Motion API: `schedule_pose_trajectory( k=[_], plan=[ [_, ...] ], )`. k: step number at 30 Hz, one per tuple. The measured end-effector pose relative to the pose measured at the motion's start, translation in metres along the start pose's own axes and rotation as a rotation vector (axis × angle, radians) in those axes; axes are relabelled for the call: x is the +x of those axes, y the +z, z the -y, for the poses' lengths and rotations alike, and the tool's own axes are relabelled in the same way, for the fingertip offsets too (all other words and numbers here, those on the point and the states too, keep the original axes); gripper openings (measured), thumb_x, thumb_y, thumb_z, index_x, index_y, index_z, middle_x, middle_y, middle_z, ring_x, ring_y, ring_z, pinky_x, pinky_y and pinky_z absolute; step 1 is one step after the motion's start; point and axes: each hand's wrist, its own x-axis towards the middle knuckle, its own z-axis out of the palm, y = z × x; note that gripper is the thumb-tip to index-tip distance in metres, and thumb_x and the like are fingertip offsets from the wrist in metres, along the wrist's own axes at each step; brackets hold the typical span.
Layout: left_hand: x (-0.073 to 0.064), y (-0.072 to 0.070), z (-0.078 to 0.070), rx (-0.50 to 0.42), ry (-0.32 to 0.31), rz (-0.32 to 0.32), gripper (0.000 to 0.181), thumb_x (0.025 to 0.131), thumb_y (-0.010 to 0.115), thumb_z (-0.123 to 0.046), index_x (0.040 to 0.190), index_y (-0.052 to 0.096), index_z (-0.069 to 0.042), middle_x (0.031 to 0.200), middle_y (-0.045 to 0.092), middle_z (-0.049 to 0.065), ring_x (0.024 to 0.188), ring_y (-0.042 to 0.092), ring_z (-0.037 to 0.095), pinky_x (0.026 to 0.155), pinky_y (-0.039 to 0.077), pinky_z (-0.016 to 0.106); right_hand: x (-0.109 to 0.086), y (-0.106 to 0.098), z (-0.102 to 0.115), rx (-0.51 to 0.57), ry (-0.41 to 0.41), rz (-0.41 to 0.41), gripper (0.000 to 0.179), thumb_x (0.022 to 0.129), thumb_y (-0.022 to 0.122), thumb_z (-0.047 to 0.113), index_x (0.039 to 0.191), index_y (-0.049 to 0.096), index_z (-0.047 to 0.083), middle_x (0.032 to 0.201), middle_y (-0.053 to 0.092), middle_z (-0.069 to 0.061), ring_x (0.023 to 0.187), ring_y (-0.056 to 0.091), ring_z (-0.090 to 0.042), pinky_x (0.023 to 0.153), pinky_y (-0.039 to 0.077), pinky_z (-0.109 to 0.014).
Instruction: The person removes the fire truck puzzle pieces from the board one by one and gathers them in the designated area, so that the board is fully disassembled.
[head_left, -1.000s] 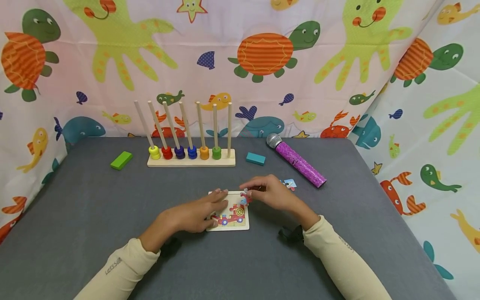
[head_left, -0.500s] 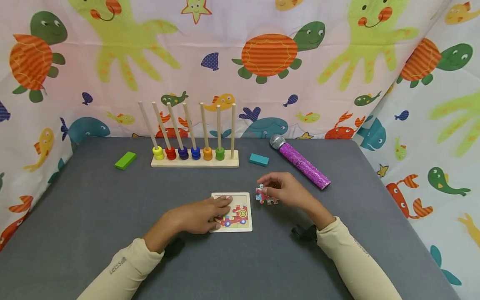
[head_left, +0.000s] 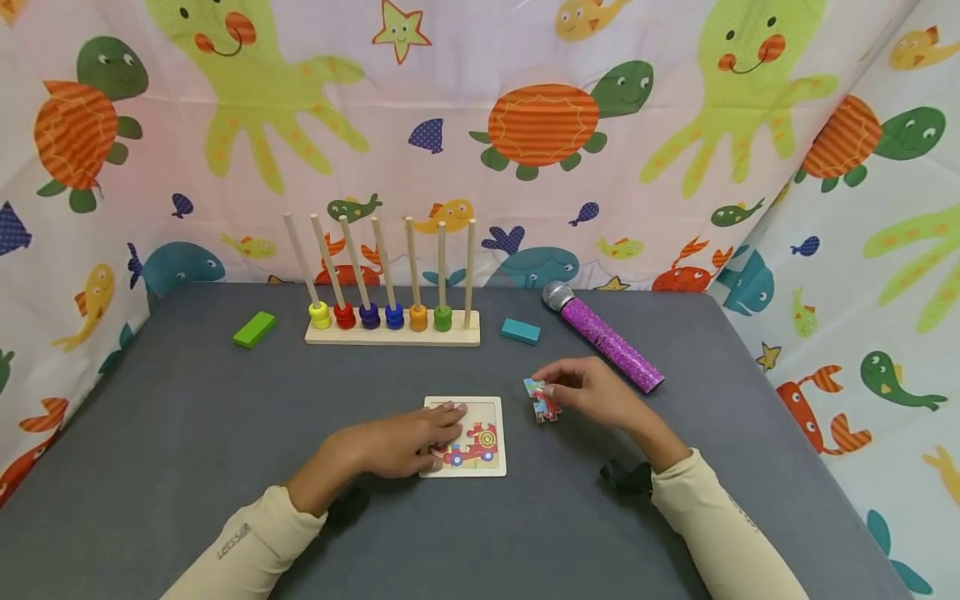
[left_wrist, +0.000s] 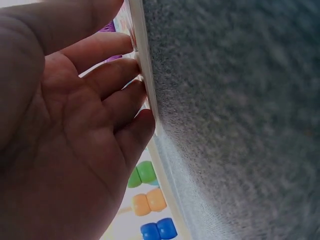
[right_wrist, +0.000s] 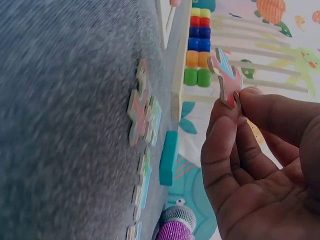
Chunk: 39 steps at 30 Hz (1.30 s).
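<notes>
A small wooden jigsaw board (head_left: pixel 487 408) with a partly assembled red vehicle picture lies on the grey table. My left hand (head_left: pixel 397 443) rests on its left side, fingers extended; the left wrist view shows the fingertips (left_wrist: pixel 146 120) touching the board's edge. To the right of the board, my right hand (head_left: pixel 600 396) pinches a red and light-blue jigsaw piece (right_wrist: pixel 227 77) between thumb and fingers, above the table. Beneath that hand lie loose jigsaw pieces (right_wrist: pixel 142 112), partly hidden in the head view by the hand.
Behind the board stands a wooden peg stand (head_left: pixel 393 335) with coloured beads. A teal block (head_left: pixel 521 331) and a purple glitter microphone (head_left: pixel 607 340) lie at the back right. A green block (head_left: pixel 255 330) is at the back left. A patterned curtain (head_left: pixel 450 158) hangs behind.
My right hand has moved right, from the board's upper right corner to above the loose pieces, still pinching the jigsaw piece. The left hand stays on the board.
</notes>
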Motion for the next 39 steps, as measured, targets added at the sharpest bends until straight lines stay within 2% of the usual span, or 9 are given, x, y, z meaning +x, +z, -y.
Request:
schedule_pose_trajectory(
  k=[7, 13, 15, 20, 22, 30, 34, 39],
  plan=[
    [0.001, -0.004, -0.002, 0.0, 0.002, -0.004, 0.055, 0.097, 0.061, -0.015, 0.146, 0.041, 0.0, 0.158, 0.022, 0.014, 0.145, 0.016, 0.029, 0.112, 0.024, 0.046, -0.01, -0.013, -0.006, 0.004, 0.035, -0.015, 0.021, 0.093, 0.064, 0.006, 0.113, 0.071, 0.001, 0.091, 0.069, -0.006, 0.076, 0.064, -0.022, 0.071, 0.055, -0.045],
    [0.001, -0.001, -0.003, 0.006, -0.002, 0.013, 0.055, 0.097, 0.06, -0.018, 0.146, 0.041, -0.002, 0.159, 0.022, 0.013, 0.145, 0.017, 0.029, 0.112, 0.024, 0.046, -0.021, -0.02, -0.017, 0.007, 0.088, -0.008, 0.022, 0.093, 0.063, 0.002, 0.114, 0.069, -0.004, 0.094, 0.07, -0.011, 0.075, 0.065, -0.023, 0.069, 0.056, -0.039],
    [0.002, 0.0, -0.003, 0.002, 0.003, 0.008, 0.055, 0.097, 0.061, -0.018, 0.146, 0.042, -0.001, 0.159, 0.022, 0.014, 0.145, 0.017, 0.029, 0.112, 0.024, 0.046, -0.024, -0.022, -0.01, 0.012, 0.1, -0.008, 0.022, 0.093, 0.062, -0.001, 0.113, 0.068, -0.008, 0.095, 0.069, -0.015, 0.076, 0.065, -0.028, 0.07, 0.056, -0.04],
    [0.0, -0.001, -0.003, 0.002, 0.0, 0.002, 0.058, 0.096, 0.063, -0.021, 0.146, 0.042, -0.001, 0.159, 0.021, 0.014, 0.145, 0.016, 0.029, 0.112, 0.023, 0.046, -0.023, -0.023, -0.022, -0.003, 0.069, -0.007, 0.021, 0.092, 0.063, -0.002, 0.111, 0.068, -0.007, 0.094, 0.069, -0.015, 0.074, 0.066, -0.026, 0.067, 0.056, -0.037],
    [0.0, -0.002, -0.004, 0.003, -0.001, 0.001, 0.059, 0.096, 0.064, -0.022, 0.146, 0.042, -0.001, 0.159, 0.021, 0.014, 0.145, 0.016, 0.029, 0.112, 0.023, 0.046, -0.021, -0.023, -0.035, -0.017, 0.061, -0.009, 0.02, 0.092, 0.064, -0.001, 0.11, 0.07, -0.005, 0.092, 0.07, -0.011, 0.073, 0.065, -0.022, 0.065, 0.056, -0.034],
    [0.0, -0.001, -0.003, -0.01, -0.018, 0.009, 0.062, 0.094, 0.067, -0.025, 0.146, 0.043, -0.003, 0.159, 0.021, 0.011, 0.146, 0.014, 0.027, 0.113, 0.021, 0.045, -0.018, -0.017, -0.03, -0.139, 0.119, -0.03, 0.017, 0.091, 0.064, -0.002, 0.106, 0.071, -0.003, 0.083, 0.068, -0.006, 0.069, 0.06, -0.017, 0.06, 0.051, -0.029],
    [0.0, -0.003, -0.003, -0.013, -0.024, 0.015, 0.062, 0.094, 0.067, -0.026, 0.147, 0.042, -0.004, 0.159, 0.02, 0.009, 0.146, 0.014, 0.025, 0.114, 0.02, 0.044, -0.015, -0.015, -0.028, -0.183, 0.106, -0.043, 0.015, 0.09, 0.065, -0.002, 0.103, 0.072, -0.003, 0.082, 0.068, -0.005, 0.069, 0.057, -0.015, 0.06, 0.048, -0.027],
    [0.0, -0.003, -0.004, -0.001, -0.016, 0.015, 0.062, 0.094, 0.067, -0.026, 0.147, 0.042, -0.003, 0.159, 0.021, 0.011, 0.146, 0.015, 0.027, 0.113, 0.022, 0.045, -0.014, -0.013, -0.026, -0.189, 0.104, -0.034, 0.014, 0.09, 0.065, -0.002, 0.102, 0.072, -0.003, 0.083, 0.068, -0.005, 0.072, 0.055, -0.015, 0.062, 0.046, -0.026]
  ],
)
